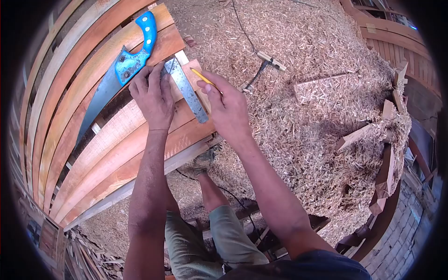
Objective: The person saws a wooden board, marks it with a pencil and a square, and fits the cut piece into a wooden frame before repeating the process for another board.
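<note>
A metal square (189, 93) lies across the ends of several wooden boards (126, 123). My left hand (153, 99) presses on its upper end, with the fingers bent over the square's stock. In my right hand (227, 105) is a yellow pencil (203, 78), pinched between thumb and fingers, its tip over the board end just right of the square's blade. A handsaw with a blue handle (148, 39) rests on the boards beyond my left hand, its blade pointing down and to the left.
Wood shavings (298, 121) cover the ground to the right, with a cord and a small wooden piece (271, 61) on them. Offcuts (357, 136) lie farther right. A brick surface (396, 233) shows at the lower right. My legs stand below the boards.
</note>
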A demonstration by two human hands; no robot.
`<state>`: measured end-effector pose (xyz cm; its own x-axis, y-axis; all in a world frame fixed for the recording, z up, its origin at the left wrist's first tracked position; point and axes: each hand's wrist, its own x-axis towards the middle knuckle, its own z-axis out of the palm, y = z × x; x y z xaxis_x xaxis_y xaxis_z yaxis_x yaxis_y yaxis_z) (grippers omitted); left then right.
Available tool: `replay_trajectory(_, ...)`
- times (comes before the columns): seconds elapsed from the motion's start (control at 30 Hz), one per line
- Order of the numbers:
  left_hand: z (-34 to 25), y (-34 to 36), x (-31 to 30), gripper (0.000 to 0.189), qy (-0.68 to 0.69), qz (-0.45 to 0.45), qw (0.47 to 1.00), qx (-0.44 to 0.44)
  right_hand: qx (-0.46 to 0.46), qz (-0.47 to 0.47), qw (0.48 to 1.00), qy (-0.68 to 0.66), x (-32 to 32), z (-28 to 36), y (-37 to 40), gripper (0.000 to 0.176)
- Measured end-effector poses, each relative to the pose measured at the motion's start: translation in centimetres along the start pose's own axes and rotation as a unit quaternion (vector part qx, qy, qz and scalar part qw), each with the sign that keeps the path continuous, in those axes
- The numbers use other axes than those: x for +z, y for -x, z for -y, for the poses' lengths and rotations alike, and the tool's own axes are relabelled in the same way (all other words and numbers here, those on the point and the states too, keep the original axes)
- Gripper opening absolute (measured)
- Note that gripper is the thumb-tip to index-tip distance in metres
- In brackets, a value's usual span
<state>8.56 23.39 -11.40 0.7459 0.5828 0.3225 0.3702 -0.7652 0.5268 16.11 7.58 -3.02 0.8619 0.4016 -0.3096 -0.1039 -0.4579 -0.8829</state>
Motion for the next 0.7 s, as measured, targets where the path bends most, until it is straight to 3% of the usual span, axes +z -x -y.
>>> replay_trajectory(0.17,0.1,0.1,0.1,0.031,-0.002,-0.007,1.0,0.01,-0.053,0.03,0.996,0.069,1.4,-0.5,-1.8,0.036)
replay_trajectory(0.37,0.2,0.2,0.2,0.033,-0.01,-0.006,1.0,0.006,-0.132,0.069,0.958,0.245,-0.9,-0.1,-0.3,0.039)
replay_trajectory(0.47,0.0,0.1,0.2,0.034,-0.02,0.001,1.0,0.004,-0.077,0.171,0.906,0.38,-3.8,2.1,1.8,0.034)
replay_trajectory(0.57,-0.1,0.2,0.1,0.034,-0.025,0.006,1.0,0.002,-0.046,0.128,0.961,0.24,-5.6,3.8,5.2,0.04)
replay_trajectory(0.67,0.0,0.2,0.1,0.035,-0.026,0.005,1.0,0.001,0.073,0.034,0.995,-0.063,-6.7,8.8,7.7,0.04)
replay_trajectory(0.7,-0.1,0.1,0.2,0.036,-0.029,0.004,1.0,0.0,0.032,0.019,0.986,-0.163,-7.7,10.7,8.6,0.04)
